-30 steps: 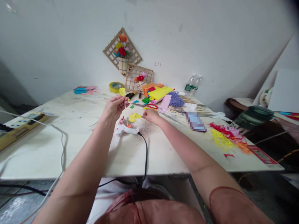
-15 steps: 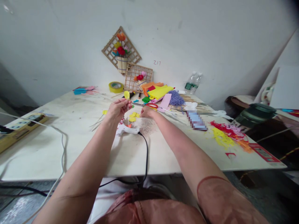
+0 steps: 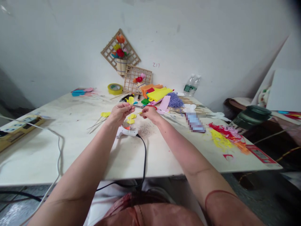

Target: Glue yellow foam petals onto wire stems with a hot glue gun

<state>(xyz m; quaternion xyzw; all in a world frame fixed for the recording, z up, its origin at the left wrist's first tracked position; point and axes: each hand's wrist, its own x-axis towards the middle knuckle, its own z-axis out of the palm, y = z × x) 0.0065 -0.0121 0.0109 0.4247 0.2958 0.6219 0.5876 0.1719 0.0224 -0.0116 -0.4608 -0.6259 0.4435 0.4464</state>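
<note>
My left hand (image 3: 122, 112) is closed in a pinch on a yellow paper flower (image 3: 130, 100), whose petals stick up above the fingertips. A thin pale stem runs down from it towards the glue gun. With its fingers pinched, my right hand (image 3: 150, 113) holds a small yellow petal (image 3: 140, 113), mostly hidden by the fingertips. Loose yellow petals (image 3: 131, 117) lie on the table between the hands. Below them the white glue gun (image 3: 128, 131) rests on its side, with an orange part showing. Red-handled scissors (image 3: 154, 107) lie just behind my right hand.
A black cord (image 3: 145, 153) runs from the glue gun over the table edge. Coloured paper (image 3: 160, 93), purple strands (image 3: 175, 100) and a phone (image 3: 195, 121) are beyond my right hand. A power strip (image 3: 21, 127) stands left, yellow tape (image 3: 115, 88) at the back, a dark-lidded jar (image 3: 251, 117) right.
My right hand has lifted from beside the petal pile, now with a yellow petal in its pinch. My left hand still holds the flower, turned slightly. The whole view has shifted a little.
</note>
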